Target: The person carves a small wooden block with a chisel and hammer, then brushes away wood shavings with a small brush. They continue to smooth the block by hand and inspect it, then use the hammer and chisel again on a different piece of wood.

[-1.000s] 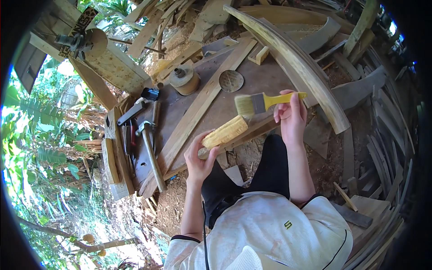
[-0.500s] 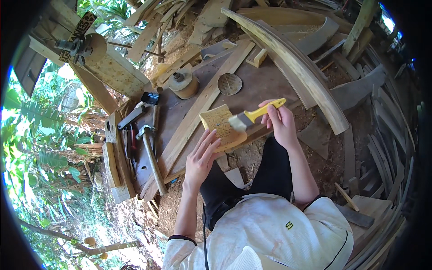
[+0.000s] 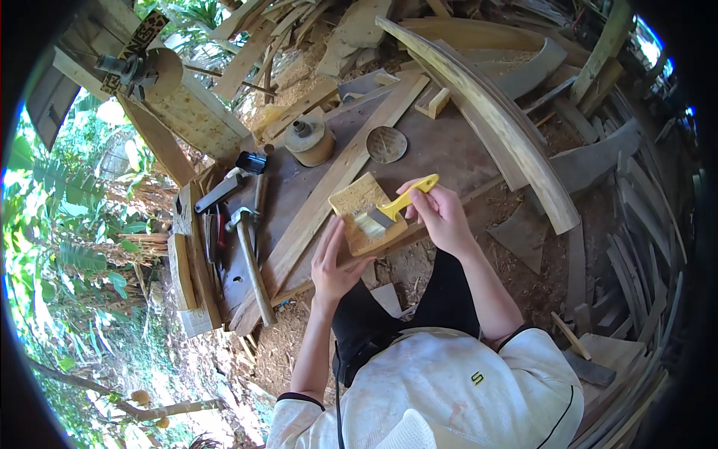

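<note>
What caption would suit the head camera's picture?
Right hand holds a yellow-handled brush over a wooden piece held in the left hand.

place: open-air woodworking workshop | signs: hammer (image 3: 253, 263) on workbench (image 3: 441, 153); curved timber (image 3: 488, 109); wood shavings (image 3: 288, 340); leafy plants (image 3: 81, 258)

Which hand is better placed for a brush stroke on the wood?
Right, I'd judge: the right hand grips the brush, bristles over the wood, while the left hand holds the wood's edge.
</note>
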A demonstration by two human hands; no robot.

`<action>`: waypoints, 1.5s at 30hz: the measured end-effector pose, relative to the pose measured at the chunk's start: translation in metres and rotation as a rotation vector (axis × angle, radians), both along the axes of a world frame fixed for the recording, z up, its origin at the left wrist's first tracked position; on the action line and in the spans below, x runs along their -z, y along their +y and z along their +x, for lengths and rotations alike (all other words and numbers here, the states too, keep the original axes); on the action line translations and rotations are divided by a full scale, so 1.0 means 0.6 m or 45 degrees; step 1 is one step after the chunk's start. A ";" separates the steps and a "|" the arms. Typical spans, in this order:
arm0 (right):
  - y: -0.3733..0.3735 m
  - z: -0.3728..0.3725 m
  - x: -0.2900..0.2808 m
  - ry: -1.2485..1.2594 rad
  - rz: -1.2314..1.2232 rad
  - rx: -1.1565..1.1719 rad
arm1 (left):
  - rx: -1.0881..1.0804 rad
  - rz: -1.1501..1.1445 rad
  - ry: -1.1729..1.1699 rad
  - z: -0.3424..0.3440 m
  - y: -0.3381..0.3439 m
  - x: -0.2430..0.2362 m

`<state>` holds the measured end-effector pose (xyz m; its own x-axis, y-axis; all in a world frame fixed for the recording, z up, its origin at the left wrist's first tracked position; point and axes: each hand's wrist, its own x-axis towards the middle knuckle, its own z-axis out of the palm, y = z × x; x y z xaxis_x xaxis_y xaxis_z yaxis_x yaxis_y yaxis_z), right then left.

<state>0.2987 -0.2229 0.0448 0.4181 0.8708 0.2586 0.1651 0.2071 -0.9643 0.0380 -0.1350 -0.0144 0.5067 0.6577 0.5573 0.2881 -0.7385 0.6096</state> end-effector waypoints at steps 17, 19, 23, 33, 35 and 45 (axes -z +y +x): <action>0.092 -0.040 -0.014 -0.083 0.097 0.032 | -0.015 -0.225 -0.024 -0.011 0.007 -0.004; 0.098 -0.038 -0.013 -0.144 0.143 0.192 | -0.005 -0.235 -0.032 -0.012 0.008 -0.008; 0.090 -0.038 -0.009 0.067 -0.058 -0.232 | 0.019 -0.272 -0.029 -0.012 0.008 -0.016; 0.066 -0.006 -0.020 -0.127 -0.015 0.082 | 0.019 -0.318 -0.039 -0.012 0.007 -0.015; 0.054 -0.003 -0.029 -0.118 0.028 0.153 | 0.026 -0.318 -0.048 -0.013 0.007 -0.016; 0.035 -0.020 -0.022 0.015 -0.045 -0.084 | 0.048 -0.286 -0.056 -0.014 0.012 -0.006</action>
